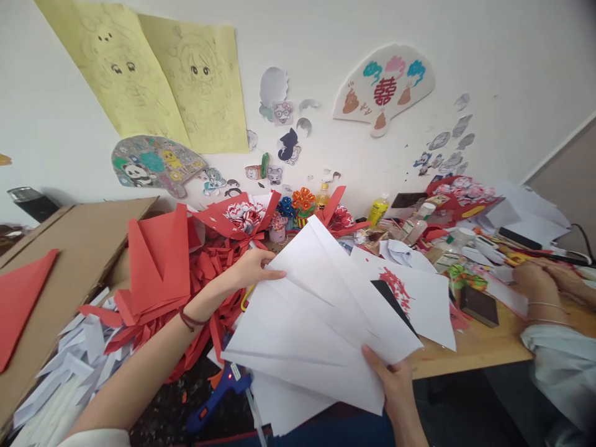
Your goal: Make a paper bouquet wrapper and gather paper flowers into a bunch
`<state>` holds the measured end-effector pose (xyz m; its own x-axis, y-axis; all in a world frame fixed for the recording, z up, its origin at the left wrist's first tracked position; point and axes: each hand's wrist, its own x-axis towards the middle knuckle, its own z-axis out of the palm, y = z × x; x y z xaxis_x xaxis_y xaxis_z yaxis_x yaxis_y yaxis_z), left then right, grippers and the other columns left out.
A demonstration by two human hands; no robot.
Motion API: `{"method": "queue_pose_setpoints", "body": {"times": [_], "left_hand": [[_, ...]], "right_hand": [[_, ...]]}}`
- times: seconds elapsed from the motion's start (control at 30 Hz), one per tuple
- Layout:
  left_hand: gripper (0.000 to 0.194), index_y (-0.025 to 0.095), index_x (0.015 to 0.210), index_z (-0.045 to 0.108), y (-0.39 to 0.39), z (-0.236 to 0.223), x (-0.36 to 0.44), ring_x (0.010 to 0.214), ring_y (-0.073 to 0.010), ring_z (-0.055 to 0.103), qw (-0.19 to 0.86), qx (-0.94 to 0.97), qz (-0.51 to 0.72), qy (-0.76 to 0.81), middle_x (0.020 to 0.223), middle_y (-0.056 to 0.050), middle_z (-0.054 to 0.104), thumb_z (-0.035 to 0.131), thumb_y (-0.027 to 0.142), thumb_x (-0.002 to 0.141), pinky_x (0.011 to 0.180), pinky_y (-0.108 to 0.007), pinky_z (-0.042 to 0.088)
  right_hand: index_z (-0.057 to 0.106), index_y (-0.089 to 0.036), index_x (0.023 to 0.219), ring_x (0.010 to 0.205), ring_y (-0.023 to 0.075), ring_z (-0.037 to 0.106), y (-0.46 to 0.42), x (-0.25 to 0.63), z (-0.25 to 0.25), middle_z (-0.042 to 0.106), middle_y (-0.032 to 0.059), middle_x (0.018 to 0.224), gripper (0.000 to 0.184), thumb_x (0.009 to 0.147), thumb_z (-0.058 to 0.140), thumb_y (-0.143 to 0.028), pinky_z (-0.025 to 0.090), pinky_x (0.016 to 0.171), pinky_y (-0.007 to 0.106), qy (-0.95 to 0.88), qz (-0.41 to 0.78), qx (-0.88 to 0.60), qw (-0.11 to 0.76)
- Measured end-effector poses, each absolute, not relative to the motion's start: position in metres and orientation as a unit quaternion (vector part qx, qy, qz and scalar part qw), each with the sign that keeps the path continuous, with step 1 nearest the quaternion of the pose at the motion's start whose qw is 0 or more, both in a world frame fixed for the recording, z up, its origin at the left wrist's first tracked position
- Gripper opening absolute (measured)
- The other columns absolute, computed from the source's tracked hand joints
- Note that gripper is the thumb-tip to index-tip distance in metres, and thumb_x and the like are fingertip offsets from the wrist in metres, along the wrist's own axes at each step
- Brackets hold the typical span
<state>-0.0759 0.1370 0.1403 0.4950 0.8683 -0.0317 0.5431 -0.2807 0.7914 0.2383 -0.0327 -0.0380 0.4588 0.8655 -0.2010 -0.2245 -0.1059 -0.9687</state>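
Between my two hands is a stack of white paper sheets (pixel 298 310), fanned out unevenly and tilted over the table edge. My left hand (pixel 254 270) pinches the upper left edge, thumb on top. At the lower right, my right hand (pixel 393 379) grips the edge with its thumb over the paper; its other fingers are hidden underneath. More white sheets (pixel 288 400) show below the stack. A blue glue gun (pixel 218 397) with a small red light lies beneath my left forearm.
Red paper strips (pixel 205 279) and folded red paper (pixel 158 261) pile up at left, beside white strips (pixel 84 354) and cardboard (pixel 107 233). Paper bouquets (pixel 246 217) and bottles (pixel 378 210) stand by the wall. At right, a co-worker's hands (pixel 540 282) rest near a dark box (pixel 479 305).
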Motion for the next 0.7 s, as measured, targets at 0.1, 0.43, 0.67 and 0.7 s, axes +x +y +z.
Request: {"method": "queue_pose_setpoints", "body": {"times": [0.1, 0.43, 0.67, 0.7], "left_hand": [[0.041, 0.012, 0.098, 0.074, 0.136, 0.146, -0.079, 0.075, -0.0203, 0.068, 0.498, 0.731, 0.196, 0.423, 0.088, -0.004, 0.075, 0.077, 0.044, 0.073, 0.064, -0.025, 0.051], [0.029, 0.016, 0.087, 0.075, 0.131, 0.153, -0.078, 0.075, -0.022, 0.071, 0.55, 0.708, 0.182, 0.404, 0.084, -0.003, 0.076, 0.084, 0.033, 0.066, 0.063, -0.026, 0.055], [0.03, 0.017, 0.092, 0.075, 0.133, 0.159, -0.076, 0.081, -0.0221, 0.071, 0.545, 0.736, 0.14, 0.377, 0.09, -0.003, 0.076, 0.081, 0.035, 0.069, 0.066, -0.025, 0.055], [0.031, 0.017, 0.095, 0.074, 0.134, 0.16, -0.076, 0.083, -0.0228, 0.071, 0.56, 0.732, 0.125, 0.367, 0.093, -0.004, 0.076, 0.081, 0.034, 0.069, 0.068, -0.026, 0.055]], "right_hand": [[0.07, -0.01, 0.104, 0.11, 0.0332, 0.063, -0.035, 0.235, -0.03, 0.07, 0.015, 0.11, 0.06, 0.058, 0.087, -0.046, 0.053, 0.096, 0.041, -0.254, 0.448, -0.595, 0.617], [0.072, -0.011, 0.098, 0.1, 0.0343, 0.067, -0.037, 0.233, -0.009, 0.072, 0.0138, 0.099, 0.059, 0.052, 0.089, -0.044, 0.057, 0.085, 0.04, -0.222, 0.445, -0.603, 0.624], [0.072, -0.012, 0.096, 0.098, 0.034, 0.068, -0.041, 0.237, -0.003, 0.072, 0.0132, 0.098, 0.058, 0.052, 0.089, -0.045, 0.058, 0.081, 0.039, -0.206, 0.44, -0.612, 0.624], [0.072, -0.011, 0.095, 0.096, 0.0336, 0.068, -0.042, 0.24, -0.003, 0.072, 0.0135, 0.098, 0.057, 0.052, 0.089, -0.045, 0.059, 0.079, 0.039, -0.21, 0.437, -0.616, 0.621]]}}
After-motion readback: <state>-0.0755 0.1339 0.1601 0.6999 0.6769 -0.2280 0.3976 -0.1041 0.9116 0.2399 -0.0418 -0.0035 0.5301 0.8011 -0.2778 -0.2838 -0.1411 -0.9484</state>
